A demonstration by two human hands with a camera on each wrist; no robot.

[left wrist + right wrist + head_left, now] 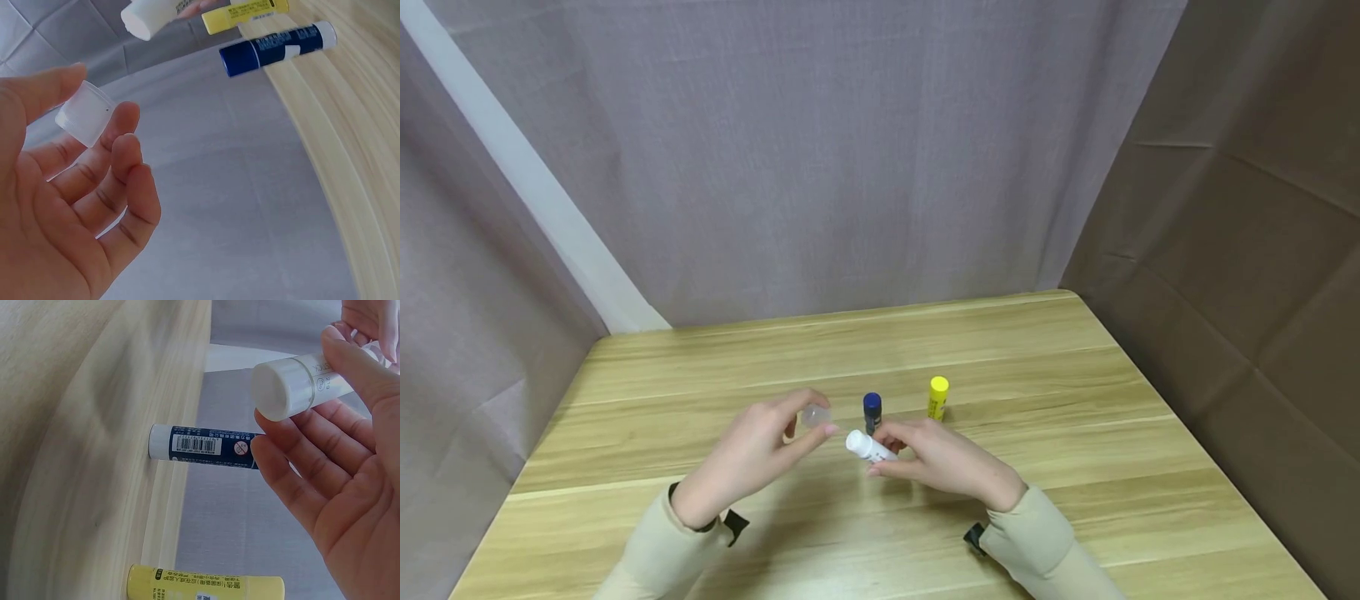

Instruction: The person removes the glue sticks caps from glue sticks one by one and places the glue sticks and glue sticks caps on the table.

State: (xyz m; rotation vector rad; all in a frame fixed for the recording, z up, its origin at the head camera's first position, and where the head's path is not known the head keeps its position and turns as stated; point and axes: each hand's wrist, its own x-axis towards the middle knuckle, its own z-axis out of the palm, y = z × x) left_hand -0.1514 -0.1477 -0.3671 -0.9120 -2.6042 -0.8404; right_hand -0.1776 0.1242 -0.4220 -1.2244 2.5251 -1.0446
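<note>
My left hand (754, 443) pinches a translucent cap (86, 116) between thumb and fingers, with the other fingers bent below it. Between the thumb and fingers of my right hand (946, 463), a white glue stick (868, 447) is held tilted above the table, its white end toward the left hand. Cap and stick are apart. Just behind the held stick, a dark blue glue stick (872, 407) stands upright, its lower part partly covered in the head view. A yellow glue stick (937, 397) stands upright behind the right hand.
The wood-grain table (700, 367) spreads under both hands. A grey curtain (865, 167) hangs along its back edge, with a darker brown cloth (1240, 250) on the right. Black straps (737, 523) show at both cuffs.
</note>
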